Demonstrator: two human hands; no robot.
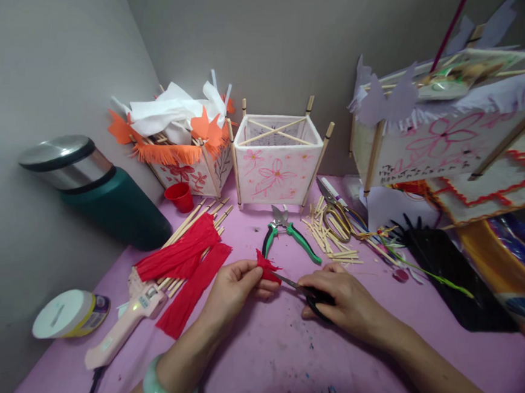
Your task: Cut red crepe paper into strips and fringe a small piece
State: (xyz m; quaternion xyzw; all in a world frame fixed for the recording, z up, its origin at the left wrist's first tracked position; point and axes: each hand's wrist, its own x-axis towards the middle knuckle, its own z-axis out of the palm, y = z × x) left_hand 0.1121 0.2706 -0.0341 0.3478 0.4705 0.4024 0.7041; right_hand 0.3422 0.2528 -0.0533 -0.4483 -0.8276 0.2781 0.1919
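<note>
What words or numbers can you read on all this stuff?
None can be read.
Big lantern: a row of small black marks along its lower edge, too blurred to read.
Tape roll: a yellow and dark label, too small to read.
Glue gun: a small mark on its handle, not legible.
The left hand holds red paper; the right hand holds scissors, no writing on either.

Green-handled metal pliers [287, 233] on pink bench [277, 355], in front of white paper box lantern [275, 161]; pink plastic glue gun [128, 322] at left w/ red crepe paper strips [184, 263] beside it.
</note>
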